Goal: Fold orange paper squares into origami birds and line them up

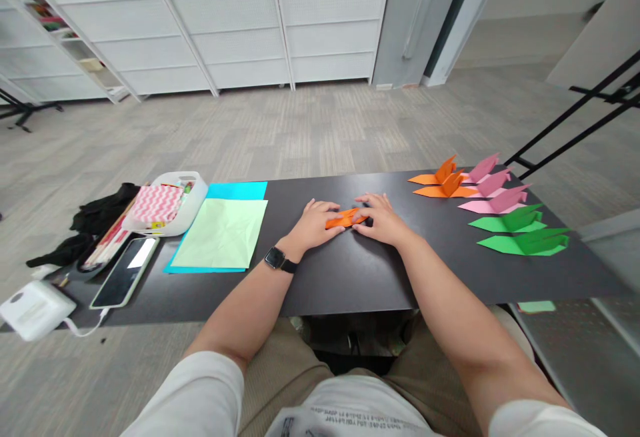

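Together, we had both hands down on the dark table (350, 277), pressing a small piece of folded orange paper (344, 219) that lay flat near the middle of it. Our left hand (316, 223) rested on the paper's left end, its fingers (327, 209) stretched out and close together on top of the fold. Our right hand (384, 219) covered the right end, fingers likewise flat and close together, the tips touching the paper. A dark watch (275, 258) sat on the left wrist.

To the left of our hands lay a pale green sheet (223, 233) on top of a blue sheet (237, 191), whose edges showed around it. Further left stood a white basket (193, 207) holding pink patterned paper, then a phone (125, 271) lying face up, and a white device (33, 309) at the table's corner.

To the right, well apart from our hands, finished folded shapes lay in a row: two orange ones (445, 183), three pink ones (493, 193) and two green ones (523, 233).
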A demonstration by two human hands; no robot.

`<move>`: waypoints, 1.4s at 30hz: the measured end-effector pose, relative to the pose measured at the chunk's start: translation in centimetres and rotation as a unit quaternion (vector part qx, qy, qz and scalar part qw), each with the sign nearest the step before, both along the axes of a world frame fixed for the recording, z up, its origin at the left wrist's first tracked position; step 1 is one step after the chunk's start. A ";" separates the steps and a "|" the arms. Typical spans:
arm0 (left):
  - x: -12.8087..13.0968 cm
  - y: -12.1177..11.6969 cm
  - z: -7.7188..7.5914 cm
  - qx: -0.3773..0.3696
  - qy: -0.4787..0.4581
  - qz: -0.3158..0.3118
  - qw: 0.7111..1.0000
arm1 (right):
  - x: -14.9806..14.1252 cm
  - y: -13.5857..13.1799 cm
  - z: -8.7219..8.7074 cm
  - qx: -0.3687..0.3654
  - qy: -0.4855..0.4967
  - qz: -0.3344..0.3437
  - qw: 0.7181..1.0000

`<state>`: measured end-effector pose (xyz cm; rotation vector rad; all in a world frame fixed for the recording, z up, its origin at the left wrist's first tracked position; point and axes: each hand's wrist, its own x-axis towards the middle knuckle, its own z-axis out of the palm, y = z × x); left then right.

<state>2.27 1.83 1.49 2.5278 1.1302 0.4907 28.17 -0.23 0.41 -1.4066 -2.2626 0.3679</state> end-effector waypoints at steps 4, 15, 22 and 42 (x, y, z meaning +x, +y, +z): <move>0.1 0.0 -0.1 -0.003 -0.002 -0.002 1.000 | -0.5 0.0 -0.2 -0.003 0.001 0.007 1.000; 0.4 -0.2 -0.1 -0.008 0.006 -0.009 1.000 | -0.5 0.1 -0.5 -0.005 0.007 0.014 1.000; 0.7 0.1 -0.7 -0.008 0.002 0.013 1.000 | -1.0 0.1 -0.5 -0.005 0.007 -0.001 1.000; 0.9 0.4 -1.2 -0.018 -0.010 0.050 0.999 | -1.7 0.0 -0.5 -0.025 -0.059 -0.103 0.993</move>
